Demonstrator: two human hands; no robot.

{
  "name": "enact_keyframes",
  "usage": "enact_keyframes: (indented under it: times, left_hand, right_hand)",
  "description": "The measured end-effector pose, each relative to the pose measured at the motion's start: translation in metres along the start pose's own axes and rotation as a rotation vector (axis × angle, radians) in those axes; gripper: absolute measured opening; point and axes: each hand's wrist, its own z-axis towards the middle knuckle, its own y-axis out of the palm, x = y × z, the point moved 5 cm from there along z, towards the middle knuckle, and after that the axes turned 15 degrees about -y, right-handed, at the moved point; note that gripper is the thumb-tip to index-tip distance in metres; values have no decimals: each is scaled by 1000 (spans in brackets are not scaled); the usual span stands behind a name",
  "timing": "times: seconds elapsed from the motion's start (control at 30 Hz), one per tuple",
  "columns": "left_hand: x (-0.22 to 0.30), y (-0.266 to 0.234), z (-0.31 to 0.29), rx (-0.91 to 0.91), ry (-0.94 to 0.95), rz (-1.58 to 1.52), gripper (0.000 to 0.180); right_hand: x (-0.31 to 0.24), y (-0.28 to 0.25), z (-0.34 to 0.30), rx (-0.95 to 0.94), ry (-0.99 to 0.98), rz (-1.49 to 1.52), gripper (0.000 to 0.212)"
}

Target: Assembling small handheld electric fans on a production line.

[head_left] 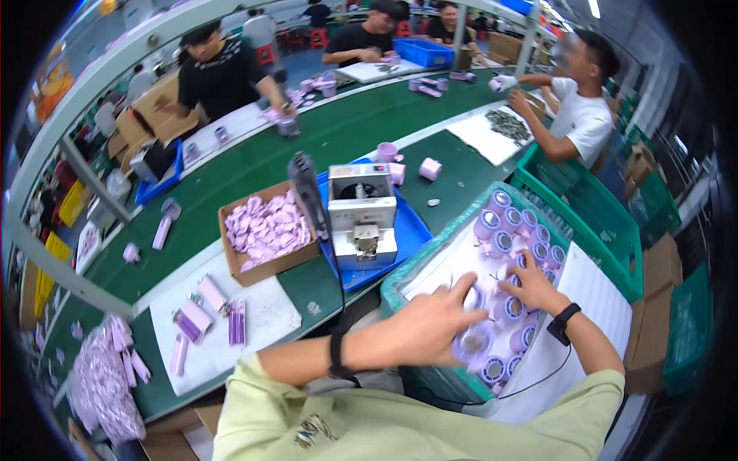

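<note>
Over purple parts in the green crate, the left hand is being spread. For the right hand, gripping can't be told.

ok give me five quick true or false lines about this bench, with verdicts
1. The left hand and right hand are both over the crate of round parts. True.
2. The carton beside the machine holds green pieces. False: the pieces in the carton are purple.
3. There is a black watch on the right wrist. True.
4. The machine stands in a yellow tray. False: the machine stands in a blue tray.
5. The plastic bag is right of the crate. False: the bag is at the far left.
</note>
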Motion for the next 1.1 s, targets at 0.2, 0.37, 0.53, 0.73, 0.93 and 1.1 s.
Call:
enact_keyframes:
  times: [0.2, 0.37, 0.53, 0.73, 0.93, 1.1]
  left_hand:
    - [-27, -73, -150, 72, -373, -216, 63]
    - [-91, -136, -257, 417, -795, 54, 67]
    - [-174, -206, -351, 578, -1215, 467, 72]
    - [-289, -235, -439, 537, -1485, 546, 82]
    - [-315, -204, -464, 537, -1465, 555, 84]
    - [-301, -207, -459, 569, -1486, 561, 86]
  right_hand:
    - [5, 6, 4, 82, 110, -2, 36]
    - [3, 23, 17, 94, -8, -106, 34]
    - [-3, 30, 13, 13, 29, -123, 40]
    - [-50, 19, 4, -153, 64, -96, 58]
    - [-22, 30, 14, -37, 28, -228, 62]
    - [10, 42, 10, 39, 212, -227, 62]
